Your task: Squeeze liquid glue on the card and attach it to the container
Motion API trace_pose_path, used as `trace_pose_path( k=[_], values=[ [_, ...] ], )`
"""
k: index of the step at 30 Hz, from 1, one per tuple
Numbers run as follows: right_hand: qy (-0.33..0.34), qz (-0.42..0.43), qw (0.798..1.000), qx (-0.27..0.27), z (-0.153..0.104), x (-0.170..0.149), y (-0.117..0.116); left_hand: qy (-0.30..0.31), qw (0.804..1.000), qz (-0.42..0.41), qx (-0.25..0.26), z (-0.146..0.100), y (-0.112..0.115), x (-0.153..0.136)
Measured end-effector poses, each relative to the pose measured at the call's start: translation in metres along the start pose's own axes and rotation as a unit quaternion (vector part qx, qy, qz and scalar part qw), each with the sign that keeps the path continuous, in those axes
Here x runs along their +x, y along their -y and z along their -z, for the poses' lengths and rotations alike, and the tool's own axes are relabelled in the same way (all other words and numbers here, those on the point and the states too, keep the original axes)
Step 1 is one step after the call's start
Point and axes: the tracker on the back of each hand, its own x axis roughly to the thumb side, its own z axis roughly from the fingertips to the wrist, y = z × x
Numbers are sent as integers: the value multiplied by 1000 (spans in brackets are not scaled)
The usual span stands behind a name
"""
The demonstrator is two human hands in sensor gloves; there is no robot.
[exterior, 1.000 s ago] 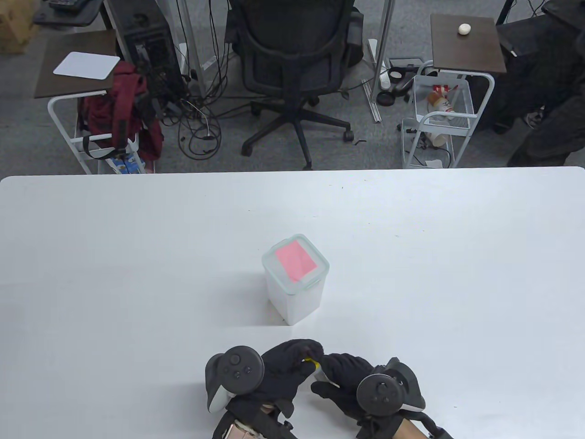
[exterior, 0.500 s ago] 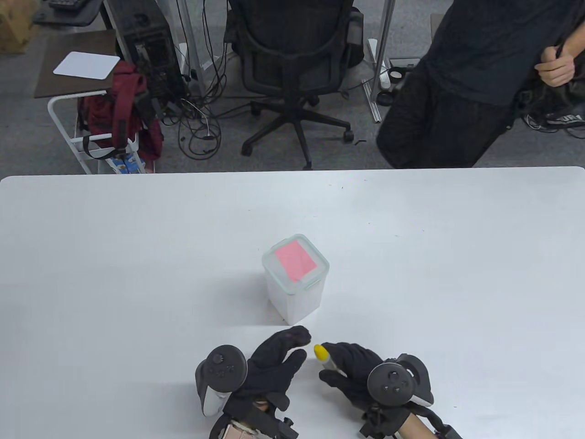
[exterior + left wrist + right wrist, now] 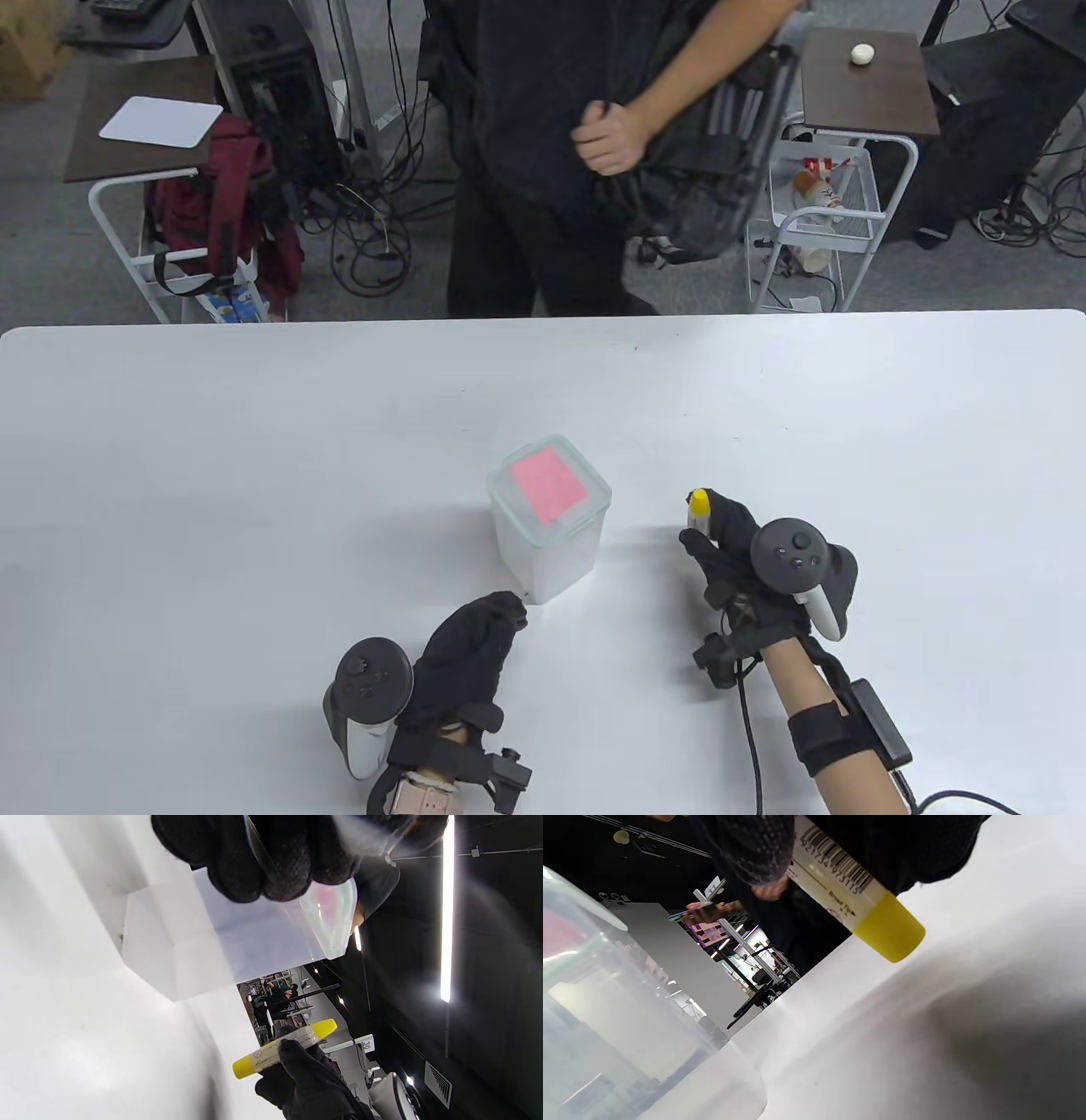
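Near the middle of the table stood the container, a pink card on its lid. Just right of it, the right hand gripped the glue tube upright. The left hand, fingers curled around nothing, reached the container's near corner.

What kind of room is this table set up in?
Most likely an office or lab workspace: behind the white table are a desktop computer tower with tangled cables, wheeled side carts, and a bystander in dark clothes.
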Motion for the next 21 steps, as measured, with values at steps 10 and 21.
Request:
trace_pose_path(
  k=[10, 21],
  values=[
    [-7, 14, 1000, 20, 10, -13, -13, -15, 1000, 12, 12, 0, -7, -5],
    [23, 36, 999, 4, 2, -16, -6, -25, 1000, 11, 4, 4, -2, -7]
  ],
)
